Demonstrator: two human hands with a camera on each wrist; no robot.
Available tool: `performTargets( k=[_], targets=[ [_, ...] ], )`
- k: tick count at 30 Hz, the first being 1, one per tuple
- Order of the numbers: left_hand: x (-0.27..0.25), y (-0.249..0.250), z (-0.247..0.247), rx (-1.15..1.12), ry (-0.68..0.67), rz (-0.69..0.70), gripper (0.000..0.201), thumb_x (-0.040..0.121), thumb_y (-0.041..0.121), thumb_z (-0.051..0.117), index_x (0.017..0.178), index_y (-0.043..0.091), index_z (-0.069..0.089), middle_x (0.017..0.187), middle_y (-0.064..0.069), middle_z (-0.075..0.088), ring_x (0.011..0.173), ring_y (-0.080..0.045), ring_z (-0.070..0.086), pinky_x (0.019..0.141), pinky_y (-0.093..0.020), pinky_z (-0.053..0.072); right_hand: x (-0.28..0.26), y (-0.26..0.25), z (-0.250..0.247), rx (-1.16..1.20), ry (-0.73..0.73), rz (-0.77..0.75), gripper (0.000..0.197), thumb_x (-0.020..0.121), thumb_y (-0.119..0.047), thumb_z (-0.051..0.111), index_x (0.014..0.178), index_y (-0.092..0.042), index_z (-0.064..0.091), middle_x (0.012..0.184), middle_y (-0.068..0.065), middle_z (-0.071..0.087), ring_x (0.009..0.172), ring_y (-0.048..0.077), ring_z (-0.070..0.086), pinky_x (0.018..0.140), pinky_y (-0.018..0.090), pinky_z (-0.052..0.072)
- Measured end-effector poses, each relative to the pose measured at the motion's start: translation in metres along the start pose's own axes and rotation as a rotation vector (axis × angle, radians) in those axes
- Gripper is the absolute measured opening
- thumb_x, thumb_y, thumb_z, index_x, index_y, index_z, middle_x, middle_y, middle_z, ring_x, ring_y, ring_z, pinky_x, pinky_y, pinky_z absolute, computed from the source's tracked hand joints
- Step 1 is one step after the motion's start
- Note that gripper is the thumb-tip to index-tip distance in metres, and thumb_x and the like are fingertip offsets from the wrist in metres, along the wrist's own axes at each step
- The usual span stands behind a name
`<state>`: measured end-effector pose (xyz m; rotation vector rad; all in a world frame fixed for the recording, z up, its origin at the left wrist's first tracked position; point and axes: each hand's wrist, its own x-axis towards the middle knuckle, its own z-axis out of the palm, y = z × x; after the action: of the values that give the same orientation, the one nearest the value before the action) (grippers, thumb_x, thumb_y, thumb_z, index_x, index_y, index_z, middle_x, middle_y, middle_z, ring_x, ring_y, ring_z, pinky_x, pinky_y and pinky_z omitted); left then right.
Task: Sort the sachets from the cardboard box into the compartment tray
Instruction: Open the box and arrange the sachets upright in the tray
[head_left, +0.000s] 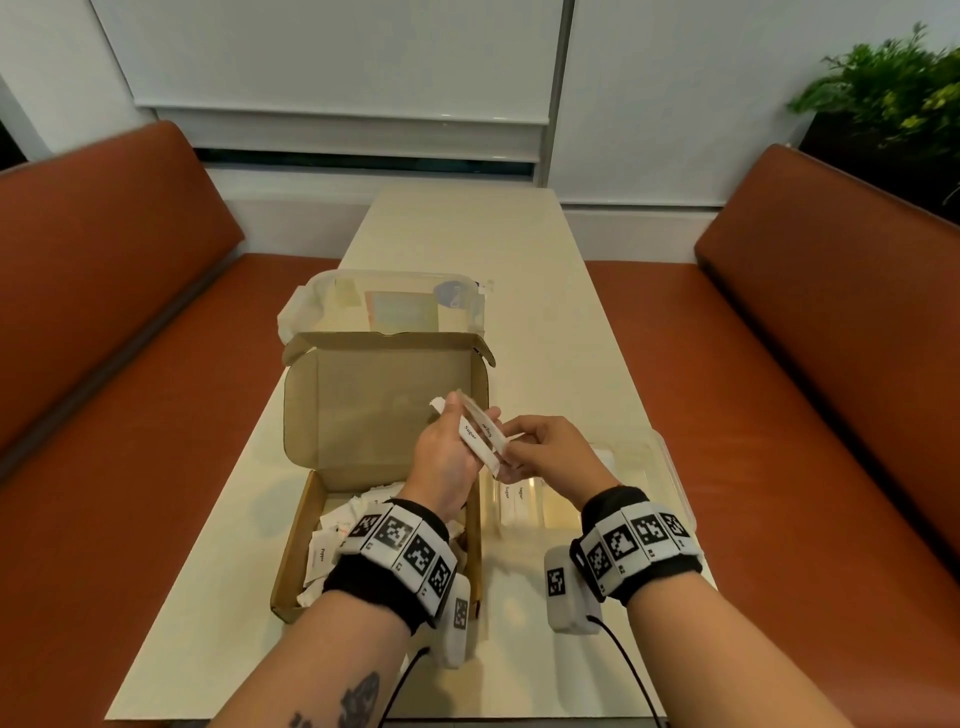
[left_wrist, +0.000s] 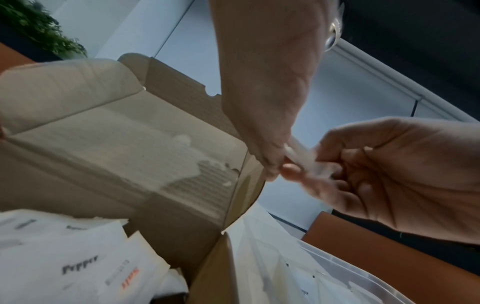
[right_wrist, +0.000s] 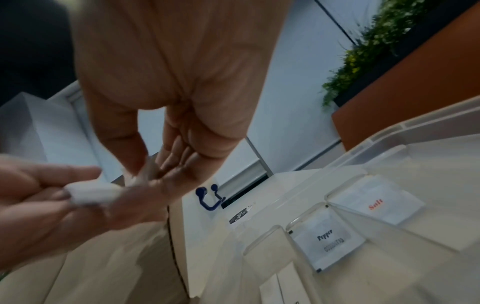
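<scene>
My left hand (head_left: 457, 426) holds a few white "Sugar" stick sachets (head_left: 480, 436) above the right wall of the open cardboard box (head_left: 311, 519). My right hand (head_left: 522, 441) pinches the near end of those sachets between thumb and fingers. The right wrist view shows that pinch (right_wrist: 145, 170) next to the left hand's bundle (right_wrist: 93, 194). Loose sachets (head_left: 332, 525), one marked "Pepper" (left_wrist: 80, 265), lie in the box base. The clear compartment tray (head_left: 670, 467) sits right of the box. It holds sugar sticks (head_left: 519, 501), a Pepper sachet (right_wrist: 328, 242) and a Salt sachet (right_wrist: 374, 205) in separate compartments.
The box lid (head_left: 384, 410) stands open at the far side. Behind it sits a clear plastic container (head_left: 384, 301). Orange bench seats (head_left: 104, 312) flank the narrow cream table (head_left: 545, 312). A plant (head_left: 883, 88) stands at the far right.
</scene>
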<state>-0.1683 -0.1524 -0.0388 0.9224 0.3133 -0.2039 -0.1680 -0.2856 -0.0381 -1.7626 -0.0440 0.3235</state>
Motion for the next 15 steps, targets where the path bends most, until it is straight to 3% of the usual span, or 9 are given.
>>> performTargets(
  k=[3, 4, 6, 8, 9, 11, 15],
  targets=[
    [0.001, -0.002, -0.003, 0.064, 0.046, 0.043, 0.041, 0.103, 0.033, 0.033, 0.118, 0.001, 0.052, 0.114, -0.019, 0.063, 0.11, -0.03, 0.061, 0.097, -0.042, 0.048, -0.002, -0.004, -0.007, 0.136, 0.004, 0.044, 0.029, 0.087, 0.007, 0.04, 0.105, 0.008, 0.064, 0.076, 0.019, 0.066, 0.052, 0.018, 0.058, 0.051, 0.021, 0.051],
    [0.002, -0.004, -0.004, 0.108, 0.064, 0.063, 0.039, 0.103, 0.031, 0.032, 0.116, 0.001, 0.054, 0.108, -0.016, 0.065, 0.103, -0.026, 0.064, 0.091, -0.037, 0.051, -0.003, -0.005, -0.009, 0.169, 0.007, 0.047, 0.03, 0.087, 0.006, 0.038, 0.104, 0.008, 0.063, 0.076, 0.02, 0.065, 0.05, 0.017, 0.054, 0.049, 0.021, 0.048],
    [0.004, -0.005, -0.005, 0.166, 0.108, 0.096, 0.035, 0.104, 0.028, 0.033, 0.108, 0.003, 0.058, 0.091, -0.01, 0.066, 0.078, -0.016, 0.066, 0.068, -0.024, 0.053, -0.004, -0.006, -0.012, 0.219, 0.015, 0.062, 0.029, 0.088, 0.006, 0.036, 0.102, 0.006, 0.061, 0.075, 0.022, 0.064, 0.047, 0.017, 0.047, 0.046, 0.021, 0.04],
    [0.004, -0.005, -0.008, 0.229, 0.134, 0.126, 0.029, 0.102, 0.026, 0.04, 0.099, 0.005, 0.061, 0.074, -0.003, 0.057, 0.054, -0.007, 0.049, 0.047, -0.015, 0.041, -0.003, -0.006, -0.013, 0.213, 0.027, 0.075, 0.027, 0.088, 0.006, 0.036, 0.101, 0.006, 0.061, 0.074, 0.022, 0.063, 0.047, 0.016, 0.04, 0.047, 0.023, 0.035],
    [0.004, -0.005, -0.009, 0.27, 0.13, 0.14, 0.025, 0.1, 0.025, 0.045, 0.096, 0.007, 0.062, 0.07, -0.001, 0.05, 0.051, -0.006, 0.039, 0.043, -0.014, 0.034, -0.003, -0.006, -0.014, 0.182, 0.033, 0.072, 0.026, 0.089, 0.006, 0.038, 0.101, 0.006, 0.061, 0.073, 0.021, 0.064, 0.048, 0.016, 0.039, 0.048, 0.023, 0.035],
    [0.003, -0.006, -0.013, 0.342, 0.104, 0.153, 0.018, 0.096, 0.023, 0.053, 0.095, 0.008, 0.064, 0.07, -0.001, 0.045, 0.052, -0.006, 0.033, 0.043, -0.016, 0.03, -0.001, -0.008, -0.017, 0.103, 0.056, 0.033, 0.02, 0.092, 0.001, 0.046, 0.1, 0.003, 0.064, 0.072, 0.016, 0.066, 0.048, 0.014, 0.042, 0.048, 0.02, 0.037],
    [0.0, -0.008, -0.016, 0.398, 0.102, 0.106, 0.008, 0.093, 0.015, 0.058, 0.094, 0.01, 0.064, 0.083, -0.007, 0.061, 0.058, -0.008, 0.041, 0.051, -0.019, 0.032, 0.005, -0.02, -0.023, 0.001, 0.195, -0.125, 0.011, 0.089, -0.014, 0.063, 0.09, -0.003, 0.063, 0.068, 0.01, 0.067, 0.046, 0.01, 0.045, 0.047, 0.019, 0.039]
  ],
)
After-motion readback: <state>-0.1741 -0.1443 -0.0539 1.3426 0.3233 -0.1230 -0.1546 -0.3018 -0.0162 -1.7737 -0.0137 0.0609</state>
